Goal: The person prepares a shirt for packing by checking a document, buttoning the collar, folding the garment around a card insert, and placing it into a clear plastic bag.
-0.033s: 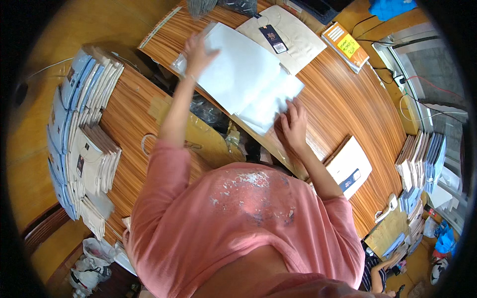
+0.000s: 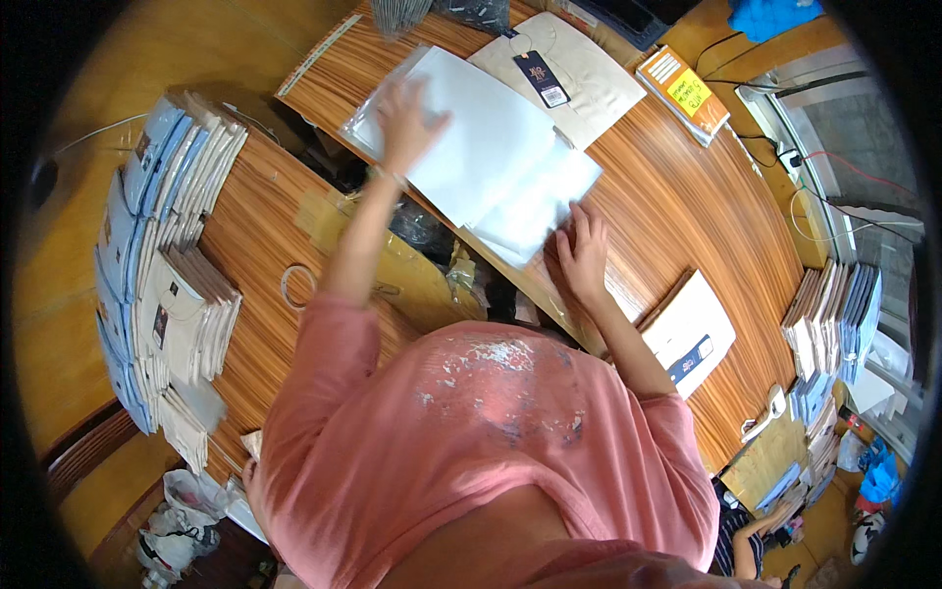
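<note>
White sheets (image 2: pixel 481 133), apparently with clear plastic at the left edge, lie fanned on the wooden table. Over their left part is my left hand (image 2: pixel 407 128), fingers spread and blurred by motion; whether it touches the top sheet I cannot tell. My right hand (image 2: pixel 586 257) is at their lower right corner, fingers stretched out and holding nothing. Just beyond the sheets lies a flat beige folded garment (image 2: pixel 603 83) with a dark hang tag (image 2: pixel 541 79) on it. Right of my right forearm is a cream folded garment stack (image 2: pixel 708 314) with a dark label.
Stacks of blue packed garments (image 2: pixel 113 236) and cream ones (image 2: pixel 186 294) stand at the left. Further stacks (image 2: pixel 814 319) are at the right. A tape roll (image 2: pixel 297 286) lies on the left tabletop, an orange notebook (image 2: pixel 685 93) at the back right. Another person's arm (image 2: pixel 751 545) shows lower right.
My left hand has moved slightly right and nearer to me over the white sheets. My right hand has barely shifted.
</note>
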Tool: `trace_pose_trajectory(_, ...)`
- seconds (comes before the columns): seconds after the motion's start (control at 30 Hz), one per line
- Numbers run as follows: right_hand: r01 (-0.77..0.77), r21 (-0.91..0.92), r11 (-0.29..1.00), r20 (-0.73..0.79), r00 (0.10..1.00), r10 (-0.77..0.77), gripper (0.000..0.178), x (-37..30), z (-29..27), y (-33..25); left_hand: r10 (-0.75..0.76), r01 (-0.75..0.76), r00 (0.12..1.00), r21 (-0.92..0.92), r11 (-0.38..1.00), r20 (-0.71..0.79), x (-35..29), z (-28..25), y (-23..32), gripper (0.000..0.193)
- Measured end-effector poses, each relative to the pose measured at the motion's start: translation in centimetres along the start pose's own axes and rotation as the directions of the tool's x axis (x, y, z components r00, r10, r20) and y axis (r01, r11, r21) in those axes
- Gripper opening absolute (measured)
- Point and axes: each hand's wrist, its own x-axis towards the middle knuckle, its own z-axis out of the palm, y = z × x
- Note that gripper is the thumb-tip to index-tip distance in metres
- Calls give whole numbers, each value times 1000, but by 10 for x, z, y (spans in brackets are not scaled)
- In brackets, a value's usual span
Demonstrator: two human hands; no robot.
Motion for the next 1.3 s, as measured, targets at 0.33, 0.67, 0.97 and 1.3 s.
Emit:
trace_pose_trajectory(0.33, 106, -208, 972, -37, 993, -116, 58, -23, 20, 10, 231, -308, 910, 191, 932, 343, -98, 21, 117, 49)
trace_pose_trajectory(0.67, -39, 582, 813, -139, 979, 147, 37, -39, -5, 31, 287, -317, 904, 44, 947, 316, -140, 61, 142, 45)
trace_pose_trajectory(0.97, -186, 649, 737, 112, 982, 149, 28, -118, -104, 48, 257, -284, 917, 47, 958, 304, -122, 63, 136, 48)
trace_pose_trajectory(1.3, -205, 130, 970, -599, 763, 242, 30, -188, -272, 263, -74, 72, 997, -141, 987, -6, -160, 0, 204, 74)
